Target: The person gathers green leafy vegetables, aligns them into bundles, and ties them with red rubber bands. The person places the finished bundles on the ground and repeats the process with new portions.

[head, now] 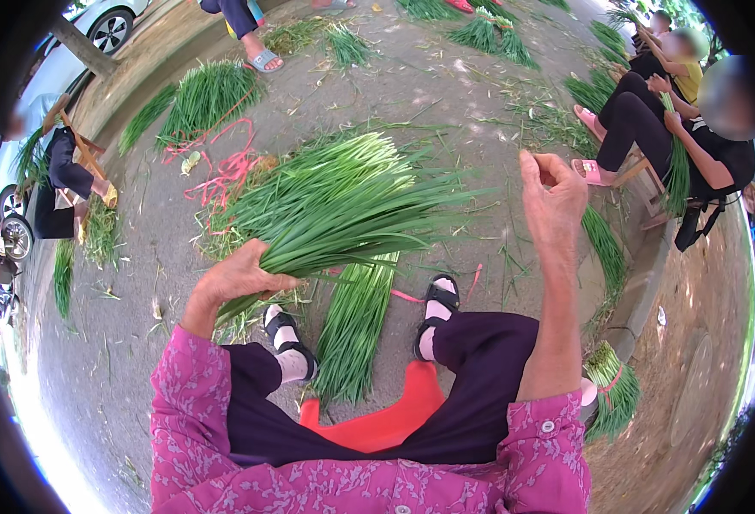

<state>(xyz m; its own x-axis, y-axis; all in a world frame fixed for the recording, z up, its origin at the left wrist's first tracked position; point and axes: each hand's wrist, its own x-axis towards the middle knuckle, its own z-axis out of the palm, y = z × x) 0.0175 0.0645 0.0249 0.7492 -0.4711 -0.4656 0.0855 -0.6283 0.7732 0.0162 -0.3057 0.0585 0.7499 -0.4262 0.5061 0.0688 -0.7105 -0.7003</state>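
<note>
My left hand (239, 273) grips a thick bunch of green garlic chives (345, 225), its leaf tips fanned out to the right. Beyond the bunch, and partly hidden by it, lies a pile of chives (358, 157) with pale stem ends. More chives (355, 327) lie on the ground between my feet. My right hand (552, 180) is raised to the right, apart from the bunch, thumb and fingertips brought together; whether a thin scrap is pinched there cannot be told. Pink plastic ties (229, 167) are tangled on the ground left of the pile.
A red plastic stool (377, 427) is under me. A chive heap (207, 96) lies at the upper left, and a tied bundle (612, 392) at the lower right. Seated people (647, 128) handle chives on the right; another person (69, 154) sits at the left. A curb (641, 289) runs along the right.
</note>
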